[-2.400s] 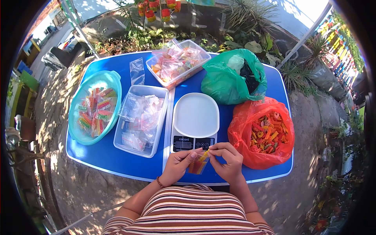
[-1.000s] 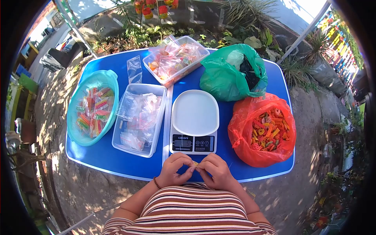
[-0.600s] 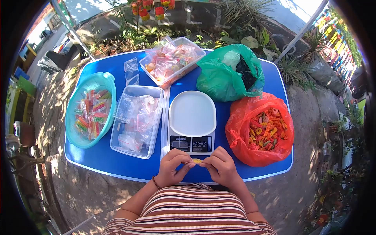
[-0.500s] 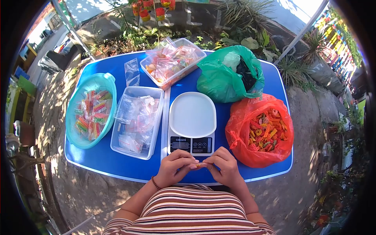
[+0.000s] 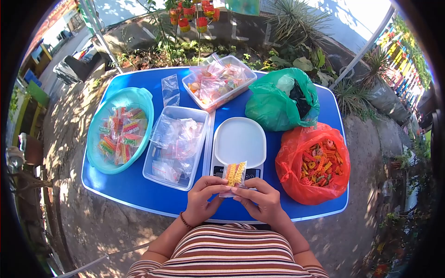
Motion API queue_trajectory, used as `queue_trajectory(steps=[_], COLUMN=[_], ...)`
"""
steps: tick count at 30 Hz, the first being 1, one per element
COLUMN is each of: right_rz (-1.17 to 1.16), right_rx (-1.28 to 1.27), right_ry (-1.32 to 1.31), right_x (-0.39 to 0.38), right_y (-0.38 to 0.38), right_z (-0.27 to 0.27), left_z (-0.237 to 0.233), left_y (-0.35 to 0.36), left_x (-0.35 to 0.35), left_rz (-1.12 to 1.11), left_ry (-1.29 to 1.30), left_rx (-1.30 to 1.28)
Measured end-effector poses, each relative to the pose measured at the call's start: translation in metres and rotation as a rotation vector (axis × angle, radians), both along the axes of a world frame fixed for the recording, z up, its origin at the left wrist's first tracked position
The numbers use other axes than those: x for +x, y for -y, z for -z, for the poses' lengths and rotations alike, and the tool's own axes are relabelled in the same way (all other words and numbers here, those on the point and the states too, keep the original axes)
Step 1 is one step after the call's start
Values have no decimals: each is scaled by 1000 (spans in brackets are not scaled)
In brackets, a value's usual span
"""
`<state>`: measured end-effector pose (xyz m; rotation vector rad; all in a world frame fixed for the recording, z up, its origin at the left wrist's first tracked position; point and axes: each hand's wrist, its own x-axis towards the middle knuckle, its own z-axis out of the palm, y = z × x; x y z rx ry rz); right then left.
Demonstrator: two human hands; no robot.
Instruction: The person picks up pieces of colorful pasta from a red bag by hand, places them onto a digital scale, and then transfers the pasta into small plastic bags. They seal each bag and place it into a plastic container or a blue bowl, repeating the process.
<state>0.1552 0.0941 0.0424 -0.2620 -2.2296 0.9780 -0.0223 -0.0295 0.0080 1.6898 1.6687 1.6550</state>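
This is an outdoor packing spot in a sunlit yard or roadside, not a room. A blue folding plastic table [image 5: 134, 190] stands on bare earth [image 5: 88, 217] dappled with leaf shadow. Spiky green plants [image 5: 296, 21] and hanging red-and-yellow pots [image 5: 203, 22] crowd its far edge, and a brightly painted fence [image 5: 408, 51] runs off to the right. On the table sits small-trade gear — a white digital kitchen scale [image 5: 240, 141] near the front edge, a red plastic bag of coloured snack pieces [image 5: 289, 167] at the right end, and a teal round plastic basin of filled packets [image 5: 95, 160] at the left end.

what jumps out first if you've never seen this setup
A red bag of mixed snacks glows at the right of the blue table, a teal bowl of filled packets at the left. At the near edge, left hand and right hand pinch a small packet before a white scale.
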Motion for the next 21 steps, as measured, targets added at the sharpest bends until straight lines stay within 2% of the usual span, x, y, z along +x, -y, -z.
queue_trajectory(steps=[5, 11, 15, 21], right_rz=[-84, -215, -280, -384], right_rx=[-47, -27, 122, 144], right_ry=[-27, -14, 96, -35], right_x=[-44, -111, -140, -210], right_y=[9, 27, 39, 46], right_z=[-5, 3, 17, 10], left_z=[-8, -6, 0, 2], left_y=[26, 59, 83, 97], left_x=[-23, -56, -72, -116], left_rz=[-202, -437, -530, -738], left_ry=[-129, -193, -182, -266], left_rx=[148, 109, 54, 86])
